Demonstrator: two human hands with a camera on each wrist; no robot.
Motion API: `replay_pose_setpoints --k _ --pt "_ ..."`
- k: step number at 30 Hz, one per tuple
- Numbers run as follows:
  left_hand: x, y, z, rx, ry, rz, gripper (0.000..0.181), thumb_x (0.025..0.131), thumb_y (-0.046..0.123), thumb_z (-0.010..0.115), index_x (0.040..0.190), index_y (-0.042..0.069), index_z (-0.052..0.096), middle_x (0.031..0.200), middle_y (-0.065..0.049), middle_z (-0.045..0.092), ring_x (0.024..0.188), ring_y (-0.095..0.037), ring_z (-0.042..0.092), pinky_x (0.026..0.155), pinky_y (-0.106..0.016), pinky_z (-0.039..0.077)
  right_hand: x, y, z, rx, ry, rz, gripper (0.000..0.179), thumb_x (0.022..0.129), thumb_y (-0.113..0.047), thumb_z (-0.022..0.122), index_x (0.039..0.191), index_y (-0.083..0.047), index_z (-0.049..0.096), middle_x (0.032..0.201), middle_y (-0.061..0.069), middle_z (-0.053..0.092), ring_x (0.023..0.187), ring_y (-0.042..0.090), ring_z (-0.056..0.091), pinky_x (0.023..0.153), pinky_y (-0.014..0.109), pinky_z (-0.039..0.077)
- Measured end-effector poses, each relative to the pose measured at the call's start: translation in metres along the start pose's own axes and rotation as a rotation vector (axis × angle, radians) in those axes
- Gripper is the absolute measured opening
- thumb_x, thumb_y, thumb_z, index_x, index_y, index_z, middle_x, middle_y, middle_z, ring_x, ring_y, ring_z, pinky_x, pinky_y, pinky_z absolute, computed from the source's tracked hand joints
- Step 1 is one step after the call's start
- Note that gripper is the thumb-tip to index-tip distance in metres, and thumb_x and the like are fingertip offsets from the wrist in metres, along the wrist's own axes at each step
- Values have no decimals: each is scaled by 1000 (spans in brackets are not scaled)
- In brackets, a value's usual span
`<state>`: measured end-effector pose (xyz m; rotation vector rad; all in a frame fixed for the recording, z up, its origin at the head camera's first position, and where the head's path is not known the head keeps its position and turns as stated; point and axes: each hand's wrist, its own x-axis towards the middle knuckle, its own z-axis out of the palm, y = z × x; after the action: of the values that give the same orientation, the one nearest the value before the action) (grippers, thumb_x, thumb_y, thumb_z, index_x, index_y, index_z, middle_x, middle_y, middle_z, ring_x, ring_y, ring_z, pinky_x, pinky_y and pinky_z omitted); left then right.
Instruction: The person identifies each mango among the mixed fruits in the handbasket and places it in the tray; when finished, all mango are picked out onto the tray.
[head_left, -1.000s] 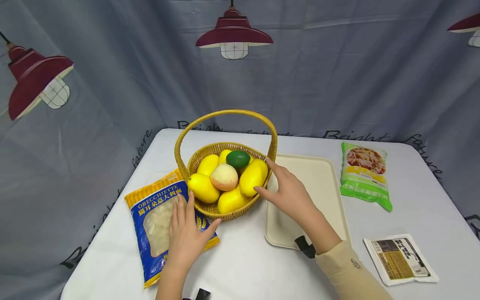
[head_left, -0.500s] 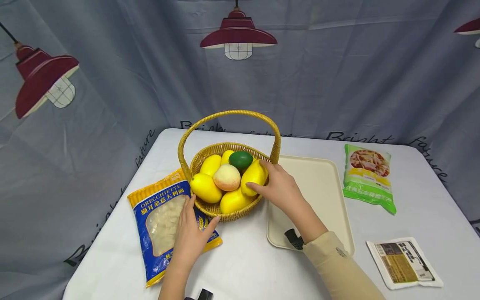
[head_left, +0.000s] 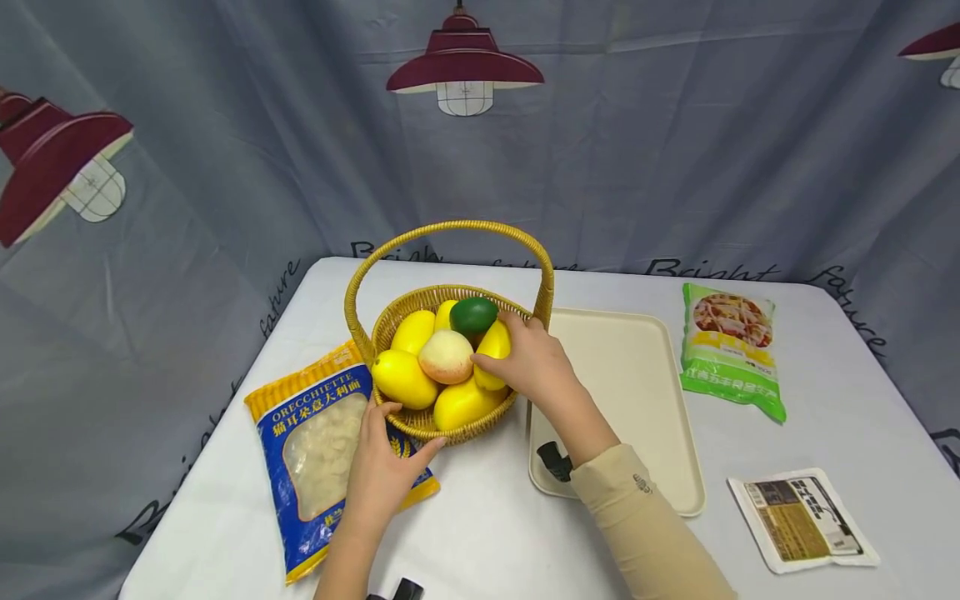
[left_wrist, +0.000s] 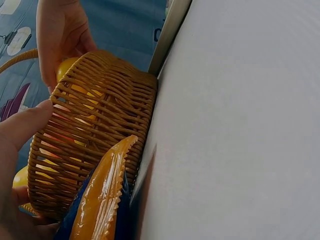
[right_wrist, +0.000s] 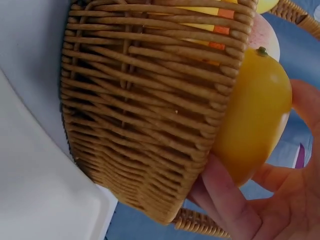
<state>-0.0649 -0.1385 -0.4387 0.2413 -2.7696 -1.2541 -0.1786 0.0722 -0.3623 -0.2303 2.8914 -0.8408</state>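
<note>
A woven basket [head_left: 465, 431] with a tall handle holds several yellow mangoes, a pale peach [head_left: 446, 357] and a dark green oval fruit [head_left: 473, 316]. At its right side my right hand [head_left: 534, 360] grips a yellow mango [right_wrist: 260, 115], thumb on one side and fingers on the other. That mango sits at the rim, partly covered by the hand in the head view. My left hand [head_left: 381, 471] holds the basket's near-left rim, its thumb [left_wrist: 37, 117] against the weave and fingers bent over the edge. Under that hand lies a blue and yellow orecchiette bag [head_left: 318, 467].
A beige tray [head_left: 622, 400] lies right of the basket, beneath my right forearm. Farther right are a green food packet [head_left: 731, 350] and a flat white and brown packet [head_left: 802, 518]. A grey curtain [head_left: 637, 167] hangs behind the white table [head_left: 480, 542].
My right hand has moved left, closed round the right-hand mango and shifted it slightly toward the peach. My left hand's fingers have come onto the basket rim.
</note>
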Motion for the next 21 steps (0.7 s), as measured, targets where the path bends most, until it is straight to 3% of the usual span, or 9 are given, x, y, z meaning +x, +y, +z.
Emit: replay_pose_setpoints --k 5,11,17,21 --pt "-1 -2 0 -15 6 -38 88 72 67 71 132 12 39 158 -18 11 143 -37 16 110 -55 25 -2 6 -1 81 -10 -10 79 81 -51 71 146 -18 40 131 20 47 102 35 57 85 48 51" --pt "-1 -4 2 -11 21 -36 88 70 70 70 130 12 41 158 -19 14 143 -37 17 110 -55 26 -10 19 -8 192 5 -76 76 80 -43 75 144 -20 42 136 16 45 109 32 53 88 48 48" --pt "0 -5 4 -6 35 -20 86 71 68 71 129 12 41 158 -19 14 142 -38 18 110 -55 27 -35 33 -29 325 34 -147 76 80 -37 78 145 -21 40 139 10 42 107 29 54 85 40 52" --pt "1 -5 4 -4 47 -7 85 72 67 72 129 12 42 157 -20 16 142 -39 20 109 -56 28 -54 49 -52 490 11 -178 77 82 -28 79 146 -22 37 144 8 37 104 32 57 78 34 56"
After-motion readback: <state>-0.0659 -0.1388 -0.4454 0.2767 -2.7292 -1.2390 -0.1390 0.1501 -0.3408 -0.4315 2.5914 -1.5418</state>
